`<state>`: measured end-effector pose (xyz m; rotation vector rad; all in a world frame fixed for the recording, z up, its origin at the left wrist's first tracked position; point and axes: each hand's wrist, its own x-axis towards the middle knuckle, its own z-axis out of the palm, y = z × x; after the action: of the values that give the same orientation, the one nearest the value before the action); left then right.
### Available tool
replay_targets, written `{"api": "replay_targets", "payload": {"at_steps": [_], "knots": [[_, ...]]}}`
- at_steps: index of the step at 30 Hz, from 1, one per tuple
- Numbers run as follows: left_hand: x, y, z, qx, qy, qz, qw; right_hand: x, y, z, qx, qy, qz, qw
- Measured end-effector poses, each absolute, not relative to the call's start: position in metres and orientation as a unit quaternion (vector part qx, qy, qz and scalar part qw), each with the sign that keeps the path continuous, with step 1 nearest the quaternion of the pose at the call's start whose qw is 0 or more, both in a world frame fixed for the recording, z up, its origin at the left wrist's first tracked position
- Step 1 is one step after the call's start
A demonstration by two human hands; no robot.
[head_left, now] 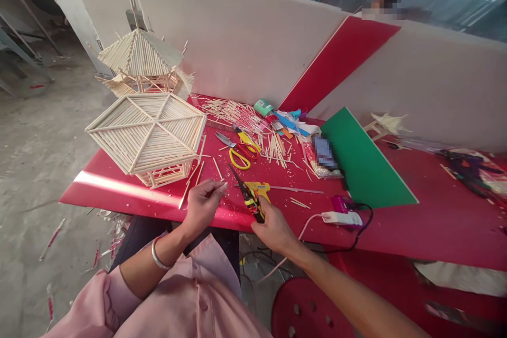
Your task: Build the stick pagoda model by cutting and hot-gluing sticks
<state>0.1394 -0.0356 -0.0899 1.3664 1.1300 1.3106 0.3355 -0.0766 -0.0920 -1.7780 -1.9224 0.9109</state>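
Note:
My left hand [203, 205] is closed in a pinch on a thin wooden stick [189, 189] at the near edge of the red table [415, 222]. My right hand [273, 229] grips black cutting pliers [247, 195] with red and yellow handles, their jaws pointing up and left toward the stick. A yellow glue gun [259, 187] lies just behind the pliers. Two hexagonal stick-built models stand to the left: a near one [148, 134] and a roofed one [138, 60] behind it.
Yellow-handled scissors [240, 150], a heap of loose sticks [237, 113], a green board [362, 161], glue and paper scraps lie mid-table. A white power strip [343, 217] sits near the front edge. A white and red partition [277, 47] backs the table. Another person sits beyond it.

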Motion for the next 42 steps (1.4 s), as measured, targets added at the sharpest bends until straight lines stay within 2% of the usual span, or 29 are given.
{"api": "replay_targets", "payload": {"at_steps": [5,9,17,22,25,31,35,42], "knots": [[0.142,-0.032,-0.099,0.462,0.475,0.511,0.547,0.346,-0.074,-0.085,-0.623,-0.687,0.342,0.151],[0.140,-0.029,-0.117,0.400,0.503,0.502,0.579,0.347,-0.077,-0.082,-0.642,-0.666,0.358,0.124],[0.138,-0.023,-0.123,0.373,0.515,0.500,0.588,0.342,-0.068,-0.081,-0.641,-0.660,0.359,0.157],[0.137,-0.024,-0.128,0.410,0.525,0.501,0.553,0.344,-0.068,-0.091,-0.644,-0.654,0.371,0.142],[0.136,-0.022,-0.132,0.426,0.526,0.512,0.529,0.346,-0.066,-0.093,-0.660,-0.664,0.333,0.114],[0.137,-0.022,-0.140,0.416,0.517,0.522,0.536,0.338,-0.029,-0.079,-0.683,-0.706,0.182,0.054],[0.139,-0.024,-0.143,0.392,0.514,0.511,0.567,0.317,0.016,-0.082,-0.684,-0.711,0.160,0.026],[0.142,-0.006,-0.148,0.394,0.513,0.556,0.522,0.273,0.068,-0.103,-0.668,-0.734,0.115,-0.032]]}}
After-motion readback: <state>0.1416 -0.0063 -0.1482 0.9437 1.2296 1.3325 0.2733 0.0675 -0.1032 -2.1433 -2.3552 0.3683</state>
